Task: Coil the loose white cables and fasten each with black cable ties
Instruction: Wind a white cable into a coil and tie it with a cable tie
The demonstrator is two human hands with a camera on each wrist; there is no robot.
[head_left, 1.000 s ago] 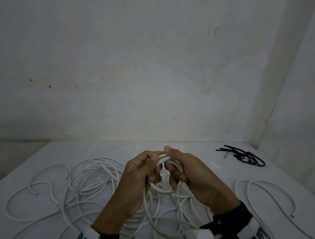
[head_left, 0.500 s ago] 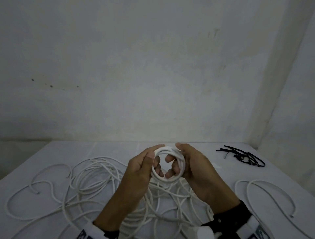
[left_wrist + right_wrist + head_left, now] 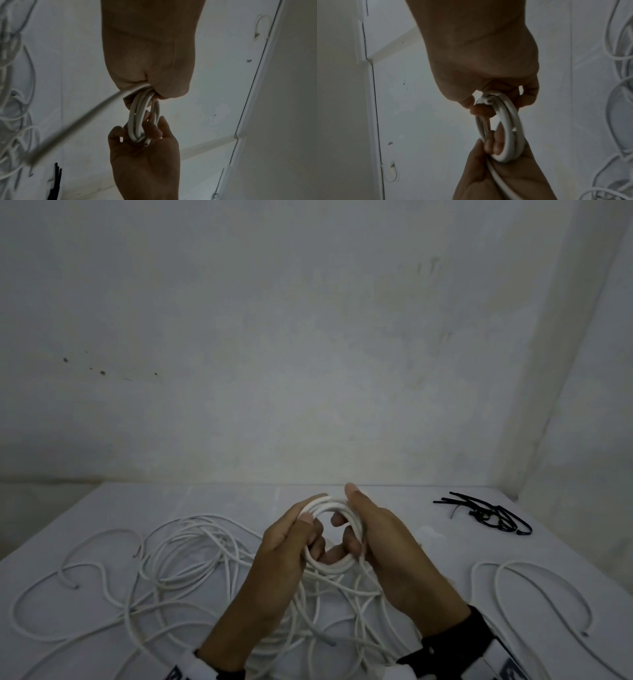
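Note:
A small coil of white cable is held up over the table between both hands. My left hand grips its left side, thumb on top and fingers through the ring. The right hand grips the right side, thumb on top and fingers curled inside. In the left wrist view the coil runs from my left hand to my right hand, where the cut cable end shows. A loose strand trails off to the table. Black cable ties lie far right.
A tangle of loose white cable covers the white table under and left of my hands. A separate white cable loops at the right. Walls close off the back and the right side.
Both hands have risen a little with the coil, and its ring has turned to face me. The right thumb has shifted along the top of the coil.

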